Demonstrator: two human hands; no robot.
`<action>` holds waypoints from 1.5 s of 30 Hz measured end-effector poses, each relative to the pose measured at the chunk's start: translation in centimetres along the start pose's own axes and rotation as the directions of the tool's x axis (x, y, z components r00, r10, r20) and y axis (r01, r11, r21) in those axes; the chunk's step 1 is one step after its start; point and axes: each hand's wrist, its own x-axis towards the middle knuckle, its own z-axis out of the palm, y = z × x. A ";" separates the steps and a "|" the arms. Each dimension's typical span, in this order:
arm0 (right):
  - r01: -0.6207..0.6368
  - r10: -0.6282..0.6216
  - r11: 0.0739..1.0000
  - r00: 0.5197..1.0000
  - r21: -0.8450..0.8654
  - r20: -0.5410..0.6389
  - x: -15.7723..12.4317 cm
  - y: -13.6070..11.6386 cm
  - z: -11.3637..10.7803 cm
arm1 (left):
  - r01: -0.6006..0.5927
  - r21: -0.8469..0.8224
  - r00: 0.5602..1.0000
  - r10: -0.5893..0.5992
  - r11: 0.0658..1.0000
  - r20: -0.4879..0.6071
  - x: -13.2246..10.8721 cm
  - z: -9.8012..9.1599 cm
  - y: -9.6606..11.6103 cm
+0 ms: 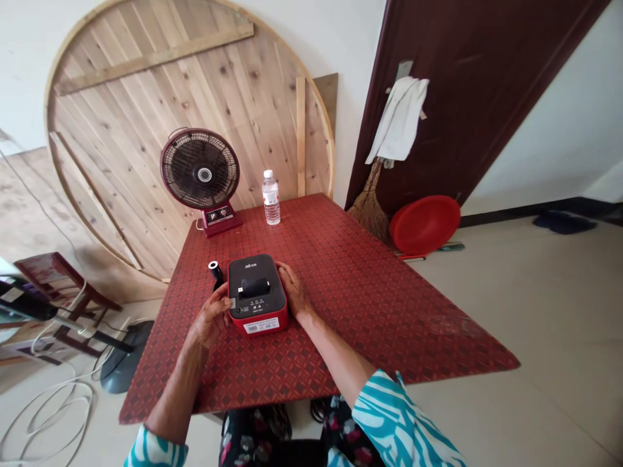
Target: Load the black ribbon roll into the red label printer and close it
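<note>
A small red-and-black label printer (257, 295) sits near the front of the red patterned table (370, 311), with a black roll lying in a recess on its top. My left hand (211, 316) grips the printer's left side. A black cylinder with a pale end (216, 273) stands up just beyond those fingers, and I cannot tell whether the hand holds it. My right hand (293, 290) curls around the printer's right side near the back corner.
A dark red desk fan (200, 172) and a water bottle (271, 198) stand at the table's far end. A large round wooden board (185, 110) leans behind them. A stool (63, 285) and loose white cables (48, 415) lie left; a red basin (424, 225) and broom (370, 209) stand right.
</note>
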 end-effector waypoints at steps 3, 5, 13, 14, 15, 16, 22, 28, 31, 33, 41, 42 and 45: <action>-0.003 0.003 1.000 1.000 0.000 0.002 -0.1 0.0 0.0 | -0.007 0.001 1.000 0.007 1.000 0.000 0.1 -0.1 -0.1; -0.003 0.003 1.000 1.000 -0.007 0.002 -0.1 0.0 0.0 | -0.014 0.012 1.000 0.014 1.000 -0.019 0.2 -0.2 -0.2; 0.008 -0.008 1.000 1.000 0.004 0.002 -0.1 -0.1 0.0 | -0.013 0.053 0.997 0.017 0.998 -0.076 0.2 -0.4 -0.3; 0.005 -0.005 1.000 1.000 0.007 0.001 -0.1 -0.2 0.0 | -0.016 0.060 0.996 0.020 0.998 -0.082 0.2 -0.3 -0.3; -0.001 0.001 1.000 1.000 0.007 0.001 -0.1 -0.2 0.0 | -0.020 0.068 0.996 0.026 0.998 -0.086 0.1 -0.2 -0.2; -0.008 0.008 1.000 1.000 0.005 -0.002 -0.1 -0.3 0.0 | -0.025 0.077 0.996 0.031 0.997 -0.088 0.1 -0.1 -0.2; -0.030 0.031 0.999 0.999 0.011 -0.017 0.0 -0.5 0.0 | -0.049 0.158 0.995 0.062 0.986 -0.082 -0.4 0.3 0.4; 0.010 -0.009 1.000 1.000 0.022 -0.029 0.3 -0.1 0.2 | -0.204 0.458 0.966 0.255 0.865 -0.050 0.5 0.1 3.0; 0.025 -0.024 0.999 0.999 0.037 -0.035 0.5 0.3 0.2 | -0.275 0.728 0.924 0.382 0.628 0.019 2.1 0.8 4.7; 0.033 -0.032 0.999 0.998 0.038 -0.046 0.6 0.5 0.3 | -0.310 0.849 0.901 0.418 0.429 0.118 3.2 1.6 5.6; 0.079 -0.078 0.996 0.996 0.027 -0.045 1.1 0.8 0.4 | -0.390 0.893 0.915 0.198 0.226 0.350 4.8 4.7 6.1; 0.080 -0.079 0.996 0.996 0.028 -0.046 1.1 0.7 0.5 | -0.390 0.882 0.916 0.211 0.263 0.342 4.4 4.8 6.0; 0.084 -0.083 0.996 0.995 0.028 -0.050 1.1 0.6 0.5 | -0.355 0.892 0.916 0.296 0.280 0.271 3.0 5.0 6.1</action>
